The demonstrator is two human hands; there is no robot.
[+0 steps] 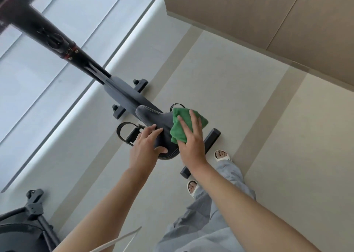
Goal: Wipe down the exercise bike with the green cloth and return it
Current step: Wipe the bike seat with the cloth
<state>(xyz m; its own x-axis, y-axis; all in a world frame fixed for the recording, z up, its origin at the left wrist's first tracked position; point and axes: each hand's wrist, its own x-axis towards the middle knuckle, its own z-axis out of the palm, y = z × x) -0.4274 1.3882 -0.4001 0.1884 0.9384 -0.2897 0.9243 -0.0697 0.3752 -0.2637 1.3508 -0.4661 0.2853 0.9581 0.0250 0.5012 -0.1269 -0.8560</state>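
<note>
R hand (191, 136) fingers (194, 120) lie straight and a bit spread, flat on the green cloth (188, 124), pressing it onto the far-right side of the saddle (163, 129). Cloth is bunched, part hanging off the saddle's right edge toward the floor (220, 83).

L hand (146, 146) grips the saddle's near-left side: fingers reach along the left flank, thumb curled over the wide rear end. Looks like it steadies the seat w/ the wipe going on.

Step in hand, as I judge it: wiping the saddle top. To do it well: keep the palm flat, even pressure, sweep from the wide rear toward the nose, then wrap cloth over the stitched rim and sides. Re-fold the cloth so less dangles; loose corner could snag the pedal strap (177, 106) just beyond the saddle. L hand should shift as the cloth comes round, else that patch stays unwiped.

Edges & room, all rel. to the saddle: frame post (57, 41) runs up and away to the far left; a pedal w/ strap (128, 134) sits just left, below saddle level; rear base bar (206, 148) lies right and near, close by the person's feet, a trip risk when stepping round. Cabinet (268, 18) stands well off to the far right, open floor between. Other gear (28, 213) is near-left, well apart. Most free room is on the right side.
</note>
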